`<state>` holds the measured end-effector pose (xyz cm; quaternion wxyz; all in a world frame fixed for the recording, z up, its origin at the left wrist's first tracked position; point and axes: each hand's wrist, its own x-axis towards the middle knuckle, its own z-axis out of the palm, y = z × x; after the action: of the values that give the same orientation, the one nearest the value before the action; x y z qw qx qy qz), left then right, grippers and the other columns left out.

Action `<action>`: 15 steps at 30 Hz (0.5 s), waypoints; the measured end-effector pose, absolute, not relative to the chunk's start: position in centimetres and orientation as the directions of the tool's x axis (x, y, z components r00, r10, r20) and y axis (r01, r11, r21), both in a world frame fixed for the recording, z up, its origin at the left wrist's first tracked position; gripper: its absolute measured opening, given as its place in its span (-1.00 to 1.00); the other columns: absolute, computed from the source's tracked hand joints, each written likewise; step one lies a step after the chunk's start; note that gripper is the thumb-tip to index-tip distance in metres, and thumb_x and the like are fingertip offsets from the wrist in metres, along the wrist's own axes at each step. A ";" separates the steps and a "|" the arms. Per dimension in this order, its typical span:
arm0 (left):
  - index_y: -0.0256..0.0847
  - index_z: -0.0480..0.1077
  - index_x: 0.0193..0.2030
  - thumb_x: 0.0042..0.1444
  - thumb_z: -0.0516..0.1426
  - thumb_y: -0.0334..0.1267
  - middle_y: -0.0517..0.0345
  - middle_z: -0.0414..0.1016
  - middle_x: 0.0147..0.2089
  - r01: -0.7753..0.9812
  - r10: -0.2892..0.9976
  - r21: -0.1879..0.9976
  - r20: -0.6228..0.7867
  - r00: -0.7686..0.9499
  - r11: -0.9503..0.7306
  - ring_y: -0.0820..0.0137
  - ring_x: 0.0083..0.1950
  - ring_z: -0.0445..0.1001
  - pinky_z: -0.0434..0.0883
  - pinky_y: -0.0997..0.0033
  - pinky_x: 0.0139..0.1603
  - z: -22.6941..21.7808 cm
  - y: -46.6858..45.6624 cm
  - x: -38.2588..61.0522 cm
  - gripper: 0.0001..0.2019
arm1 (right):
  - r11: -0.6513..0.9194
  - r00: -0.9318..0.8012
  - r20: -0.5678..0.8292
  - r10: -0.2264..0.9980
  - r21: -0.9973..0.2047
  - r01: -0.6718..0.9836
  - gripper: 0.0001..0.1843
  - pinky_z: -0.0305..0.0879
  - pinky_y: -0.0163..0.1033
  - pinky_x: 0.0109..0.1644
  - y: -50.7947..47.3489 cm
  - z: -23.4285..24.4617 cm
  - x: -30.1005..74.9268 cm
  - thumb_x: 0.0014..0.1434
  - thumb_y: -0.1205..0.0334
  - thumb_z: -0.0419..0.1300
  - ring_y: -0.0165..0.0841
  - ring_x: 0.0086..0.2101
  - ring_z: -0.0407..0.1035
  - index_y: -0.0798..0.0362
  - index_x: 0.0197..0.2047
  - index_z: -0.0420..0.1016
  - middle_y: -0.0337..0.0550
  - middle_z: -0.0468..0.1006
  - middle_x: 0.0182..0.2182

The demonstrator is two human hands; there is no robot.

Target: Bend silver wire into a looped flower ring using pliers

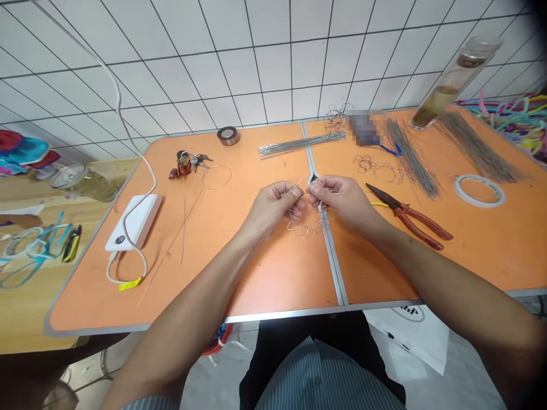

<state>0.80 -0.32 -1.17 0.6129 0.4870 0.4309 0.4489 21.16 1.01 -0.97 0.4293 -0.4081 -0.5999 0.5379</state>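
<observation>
Both hands pinch a thin wire ring with small loops (308, 230), held over the orange table's seam. My left hand (280, 202) closes thumb and fingertips on the ring's left side. On the opposite side, my right hand (333, 196) grips it the same way, close to the left fingertips. The looped lower part of the ring hangs below the fingers; the wire ends between the fingertips are too fine to make out. To the right of my right hand lie pliers with red handles (405, 213). Behind the hands rests a bundle of straight wires (301, 146).
On the orange table (273, 279) are a roll of tape (228, 135), keys (194, 161), a white power bank (134, 222) with a cable, a wire circle (216, 177), flower-shaped wires (366, 164), a white ring (479, 191), more wire bundles (412, 159) and a tall glass bottle (455, 82).
</observation>
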 end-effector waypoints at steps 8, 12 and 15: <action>-0.27 0.53 -0.35 0.24 0.42 -0.20 0.11 0.63 -0.40 -0.215 0.959 0.962 -0.108 0.262 0.167 0.51 -0.50 0.51 0.45 0.52 -0.43 -1.2 -0.2 0.7 -0.75 | 0.124 -0.351 0.120 0.929 -0.992 -0.010 -0.50 0.30 -0.23 -0.20 0.9 -1.0 21.3 0.25 -0.25 0.51 -0.37 -0.34 0.41 0.04 -0.35 0.65 -0.19 0.64 -0.37; -0.25 0.52 -0.35 0.23 0.42 -0.19 0.13 0.63 -0.41 -0.170 0.969 0.976 -0.099 0.226 0.139 0.52 -0.51 0.49 0.42 0.54 -0.46 -1.0 0.0 0.5 -0.74 | 0.050 -0.388 0.031 0.921 -0.998 0.038 -0.46 0.36 -0.23 -0.17 1.4 -0.8 22.0 0.23 -0.33 0.51 -0.32 -0.25 0.48 0.03 -0.24 0.68 -0.13 0.68 -0.28; -0.25 0.52 -0.34 0.24 0.41 -0.19 0.13 0.63 -0.40 -0.098 0.971 0.989 -0.083 0.224 0.108 0.53 -0.50 0.48 0.39 0.55 -0.49 -0.8 -0.1 0.4 -0.76 | -0.018 -0.366 -0.029 0.930 -0.999 0.034 -0.41 0.41 -0.22 -0.12 2.0 -0.3 22.8 0.28 -0.40 0.44 -0.28 -0.15 0.54 -0.01 -0.07 0.72 -0.07 0.71 -0.13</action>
<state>0.41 -0.10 -0.81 0.6024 0.4992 0.4370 0.4438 22.76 2.00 -0.26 0.3841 -0.4114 -0.5860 0.5829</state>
